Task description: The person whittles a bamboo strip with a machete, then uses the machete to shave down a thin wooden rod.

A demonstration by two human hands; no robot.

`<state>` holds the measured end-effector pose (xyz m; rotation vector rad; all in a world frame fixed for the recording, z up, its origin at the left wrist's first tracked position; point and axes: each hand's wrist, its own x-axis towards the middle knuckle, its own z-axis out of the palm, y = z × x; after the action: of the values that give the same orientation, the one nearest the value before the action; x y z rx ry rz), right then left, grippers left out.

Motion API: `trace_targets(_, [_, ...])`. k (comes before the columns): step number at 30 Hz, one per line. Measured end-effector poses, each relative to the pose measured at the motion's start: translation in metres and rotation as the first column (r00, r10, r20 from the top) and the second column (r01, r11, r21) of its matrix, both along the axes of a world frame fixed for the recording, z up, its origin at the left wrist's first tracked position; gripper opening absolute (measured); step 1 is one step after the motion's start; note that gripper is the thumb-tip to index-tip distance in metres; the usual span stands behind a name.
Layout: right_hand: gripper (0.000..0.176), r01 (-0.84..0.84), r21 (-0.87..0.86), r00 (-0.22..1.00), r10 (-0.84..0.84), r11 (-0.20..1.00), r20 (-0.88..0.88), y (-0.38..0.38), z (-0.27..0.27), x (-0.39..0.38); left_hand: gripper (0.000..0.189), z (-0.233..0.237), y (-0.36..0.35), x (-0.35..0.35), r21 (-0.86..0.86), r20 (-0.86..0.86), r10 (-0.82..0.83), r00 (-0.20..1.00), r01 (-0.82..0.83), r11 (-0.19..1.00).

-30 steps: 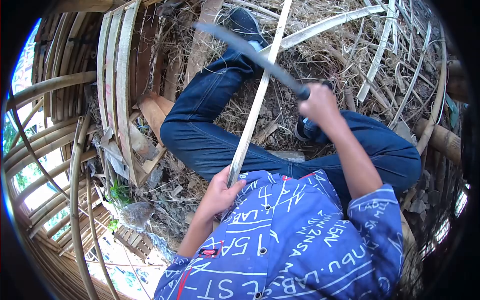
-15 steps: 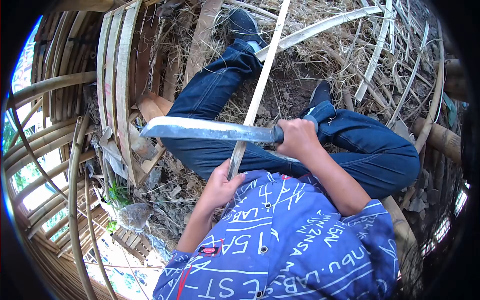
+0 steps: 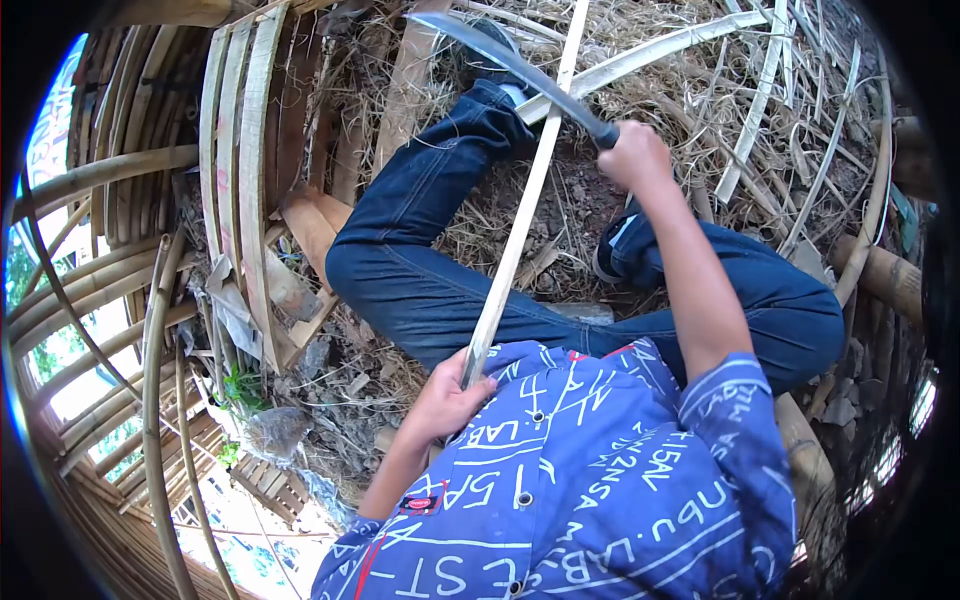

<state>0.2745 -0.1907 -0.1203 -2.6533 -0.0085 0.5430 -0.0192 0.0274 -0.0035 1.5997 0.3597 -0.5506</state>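
My left hand (image 3: 450, 398) is closed round the near end of a long pale strip (image 3: 515, 240), close to my shirt. The strip slants up and away over my lap and past the top edge. Wrapped round the handle of a long machete (image 3: 505, 62) is my right hand (image 3: 636, 157), beyond my knees. The blade points to the upper left and crosses over the strip near its far part. Whether the blade touches the strip, I cannot tell.
Pale slats (image 3: 255, 150) stand at the left beside bent bamboo poles (image 3: 155, 340). Shavings (image 3: 680, 100) and loose strips cover the ground ahead. A thick bamboo pole (image 3: 885, 277) lies at the right. My crossed legs (image 3: 400, 290) frame the bare soil.
My right hand has moved up and away from my body with the machete, whose blade has passed along the strip towards its far end. My left hand still holds the strip, slightly lower.
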Motion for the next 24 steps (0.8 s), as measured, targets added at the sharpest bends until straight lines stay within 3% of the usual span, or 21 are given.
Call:
trace_targets(1, [0.025,0.008,0.001,1.0,-0.008,1.0,-0.002,-0.001,-0.004,0.007,0.031,0.01,0.002,0.0,-0.004,-0.297,0.093,0.95,-0.098,0.995])
trace_targets(2, [0.026,-0.055,-0.027,0.998,0.055,0.998,0.01,-0.003,-0.004,0.014,0.031,0.019,0.004,0.007,-0.008,-0.295,0.086,0.952,-0.093,0.996])
trace_targets(4, [0.027,-0.122,-0.067,0.992,0.124,0.99,0.028,-0.008,-0.004,0.027,0.025,0.027,0.01,0.016,-0.034,-0.482,0.124,0.867,-0.16,0.987])
trace_targets(6, [0.029,-0.067,-0.09,0.997,0.07,0.994,0.033,-0.004,-0.002,0.032,0.024,0.024,0.015,0.011,-0.065,-0.472,0.124,0.873,-0.175,0.982])
trace_targets(8, [0.031,-0.03,-0.063,1.0,0.03,0.998,0.006,-0.003,-0.003,0.036,0.037,0.019,0.023,0.004,-0.122,-0.496,0.094,0.863,-0.177,0.977])
trace_targets(12, [0.031,0.105,0.054,0.993,-0.102,0.993,-0.053,-0.002,-0.021,0.019,0.033,0.018,0.022,0.007,-0.052,-0.483,0.106,0.869,-0.15,0.987])
trace_targets(14, [0.03,0.046,0.189,0.996,-0.031,0.981,-0.083,-0.002,-0.02,-0.015,0.021,0.014,0.022,0.011,-0.036,-0.474,0.146,0.868,-0.184,0.982])
trace_targets(16, [0.019,-0.072,0.246,0.997,0.075,0.967,0.0,0.005,0.003,-0.062,0.019,0.004,0.022,0.014,-0.1,-0.467,0.138,0.874,-0.207,0.973])
trace_targets(18, [0.021,-0.227,0.302,0.962,0.261,0.926,-0.076,0.011,0.032,-0.103,0.018,-0.002,0.021,0.018,-0.159,-0.461,0.128,0.878,-0.224,0.962])
trace_targets(22, [0.022,-0.407,0.342,0.868,0.475,0.847,-0.145,0.018,0.061,-0.152,0.02,-0.014,0.021,0.019,-0.169,-0.427,0.109,0.898,-0.198,0.966])
trace_targets(24, [0.021,-0.433,0.343,0.857,0.499,0.833,-0.131,0.017,0.058,-0.158,0.021,-0.012,0.015,0.022,-0.143,-0.425,0.123,0.897,-0.201,0.969])
